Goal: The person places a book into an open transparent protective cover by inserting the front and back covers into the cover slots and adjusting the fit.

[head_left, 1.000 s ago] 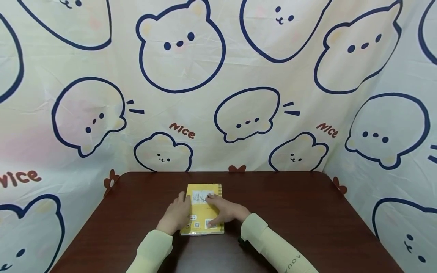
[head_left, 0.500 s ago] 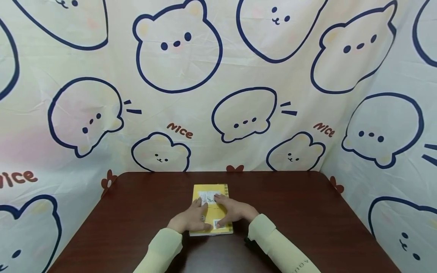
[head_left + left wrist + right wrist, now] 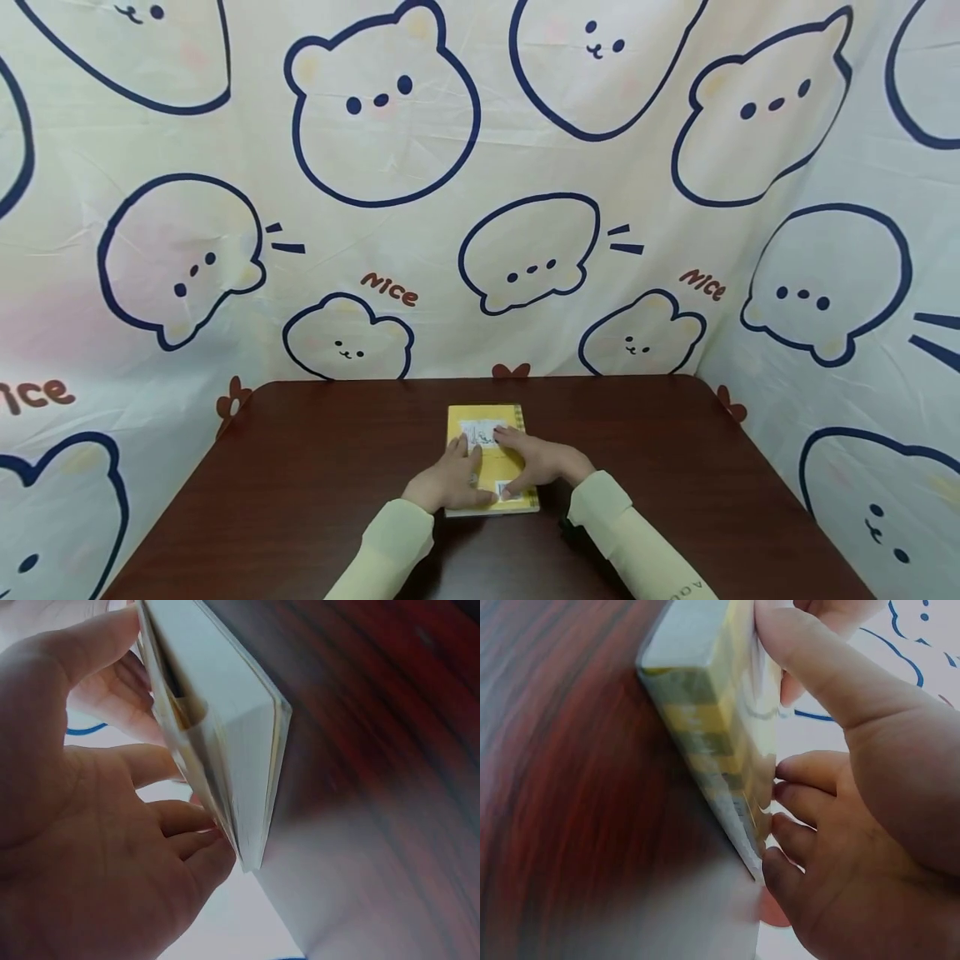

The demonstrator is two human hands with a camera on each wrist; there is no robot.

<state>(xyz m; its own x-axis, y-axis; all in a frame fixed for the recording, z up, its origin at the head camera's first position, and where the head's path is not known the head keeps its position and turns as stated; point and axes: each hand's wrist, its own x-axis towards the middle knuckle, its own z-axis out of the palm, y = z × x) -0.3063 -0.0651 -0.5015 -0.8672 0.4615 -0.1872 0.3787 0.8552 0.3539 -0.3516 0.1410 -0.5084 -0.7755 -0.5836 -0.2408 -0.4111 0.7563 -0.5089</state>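
A thick yellow notebook (image 3: 491, 467) lies flat on the dark brown table, with a white label (image 3: 476, 432) near the far end of its cover. My left hand (image 3: 447, 483) rests on the left part of the cover, fingers spread and thumb toward the near edge. From the other side, my right hand (image 3: 546, 463) touches the cover with its fingertips and thumb. Seen from the left wrist, the white page block (image 3: 251, 765) and a loose clear sleeve edge show. The right wrist view shows a yellow and grey checked spine (image 3: 701, 724).
The brown table (image 3: 337, 467) extends on both sides of the notebook. Behind it and along the sides hangs a pale curtain (image 3: 435, 242) printed with bear faces. A dark object (image 3: 572, 530) shows beneath the right sleeve.
The notebook has slid to the right across the table with both hands on it. My left hand has gone from the notebook's left edge onto its cover.
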